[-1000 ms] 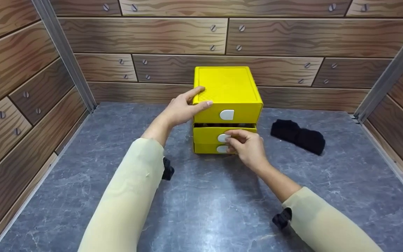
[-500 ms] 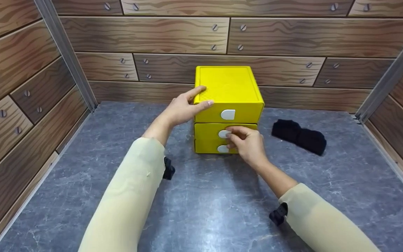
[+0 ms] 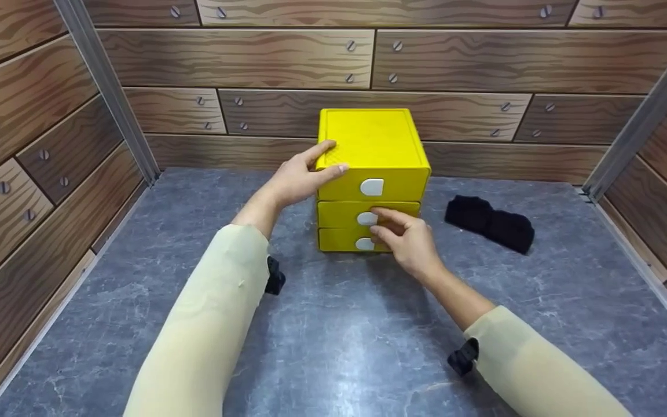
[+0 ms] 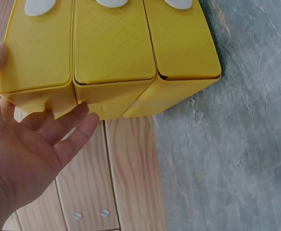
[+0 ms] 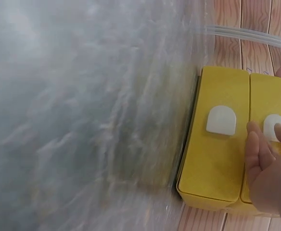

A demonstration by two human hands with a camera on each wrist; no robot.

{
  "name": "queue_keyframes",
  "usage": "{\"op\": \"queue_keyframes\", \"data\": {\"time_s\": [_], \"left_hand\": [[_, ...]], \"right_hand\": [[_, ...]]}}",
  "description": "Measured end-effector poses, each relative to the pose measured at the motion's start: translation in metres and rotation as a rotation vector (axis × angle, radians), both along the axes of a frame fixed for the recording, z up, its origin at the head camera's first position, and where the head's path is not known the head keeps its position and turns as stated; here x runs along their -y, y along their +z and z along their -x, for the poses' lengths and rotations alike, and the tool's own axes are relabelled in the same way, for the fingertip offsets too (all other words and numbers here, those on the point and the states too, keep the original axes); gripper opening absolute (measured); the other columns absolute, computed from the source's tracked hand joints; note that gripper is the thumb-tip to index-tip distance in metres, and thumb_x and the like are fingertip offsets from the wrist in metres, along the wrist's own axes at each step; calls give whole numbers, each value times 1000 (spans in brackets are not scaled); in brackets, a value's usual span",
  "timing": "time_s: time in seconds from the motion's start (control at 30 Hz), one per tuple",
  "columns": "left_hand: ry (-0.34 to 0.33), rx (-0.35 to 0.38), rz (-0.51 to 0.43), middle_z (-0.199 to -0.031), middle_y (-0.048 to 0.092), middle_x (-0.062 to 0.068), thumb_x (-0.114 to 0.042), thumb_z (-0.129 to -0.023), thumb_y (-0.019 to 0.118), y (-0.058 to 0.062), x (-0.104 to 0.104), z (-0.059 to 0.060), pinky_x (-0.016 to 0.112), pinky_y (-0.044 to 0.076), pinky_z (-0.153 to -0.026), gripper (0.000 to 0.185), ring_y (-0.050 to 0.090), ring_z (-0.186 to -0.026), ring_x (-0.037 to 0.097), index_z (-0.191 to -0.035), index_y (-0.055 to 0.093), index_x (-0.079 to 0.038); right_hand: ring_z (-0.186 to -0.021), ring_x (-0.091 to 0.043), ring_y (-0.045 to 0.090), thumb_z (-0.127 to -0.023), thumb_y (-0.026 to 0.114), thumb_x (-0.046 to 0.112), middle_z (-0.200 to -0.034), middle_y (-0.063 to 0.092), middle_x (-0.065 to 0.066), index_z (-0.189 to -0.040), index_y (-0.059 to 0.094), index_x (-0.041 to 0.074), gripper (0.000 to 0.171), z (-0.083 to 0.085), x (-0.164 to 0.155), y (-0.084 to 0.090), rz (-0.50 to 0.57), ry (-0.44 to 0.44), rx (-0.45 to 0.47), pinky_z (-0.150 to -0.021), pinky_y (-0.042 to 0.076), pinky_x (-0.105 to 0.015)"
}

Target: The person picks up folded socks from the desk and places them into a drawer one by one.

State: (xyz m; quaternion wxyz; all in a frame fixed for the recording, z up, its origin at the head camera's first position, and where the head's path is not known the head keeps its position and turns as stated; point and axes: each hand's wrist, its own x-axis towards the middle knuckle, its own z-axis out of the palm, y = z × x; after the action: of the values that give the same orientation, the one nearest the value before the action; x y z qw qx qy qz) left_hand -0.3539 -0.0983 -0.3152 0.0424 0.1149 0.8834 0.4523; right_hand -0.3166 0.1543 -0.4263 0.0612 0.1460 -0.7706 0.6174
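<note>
Two hands on a yellow drawer box

The box stands mid-table near the back wall, all three drawers flush. The left hand rests with fairly straight fingers against its top-left corner; the right hand lies loose, fingertips touching the middle drawer's white handle. A black cloth lies apart, to the right.
</note>
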Motion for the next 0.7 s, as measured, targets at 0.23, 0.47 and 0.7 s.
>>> {"op": "queue_keyframes", "data": {"time_s": [0.23, 0.47, 0.7], "left_hand": [[5, -6, -7, -172, 33, 3, -71, -97, 62, -2, -1, -1, 45, 38, -119, 86, 39, -152, 22, -169, 28, -39], [4, 2, -27, -173, 31, 2, -69, -98, 62, -4, 2, 0, 43, 38, -119, 85, 38, -153, 21, -169, 29, -38], [-5, 3, -21, -172, 31, 2, -70, -97, 63, -1, -2, -1, 44, 38, -119, 85, 37, -153, 21, -169, 30, -37]], "right_hand": [[-103, -31, 76, -98, 77, 5, -117, 77, -19, -139, 71, 5, 41, -17, -21, -3, -110, -7, -65, -86, 61, -37], [-95, -40, 76, -99, 76, 5, -110, 78, -19, -134, 73, 1, 36, -22, -44, -3, -167, -41, -80, -76, 62, -28], [-89, -36, 78, -101, 74, 7, -104, 80, -15, -131, 75, 2, 30, -24, -68, -10, -244, -81, -60, -73, 62, -34]]}}
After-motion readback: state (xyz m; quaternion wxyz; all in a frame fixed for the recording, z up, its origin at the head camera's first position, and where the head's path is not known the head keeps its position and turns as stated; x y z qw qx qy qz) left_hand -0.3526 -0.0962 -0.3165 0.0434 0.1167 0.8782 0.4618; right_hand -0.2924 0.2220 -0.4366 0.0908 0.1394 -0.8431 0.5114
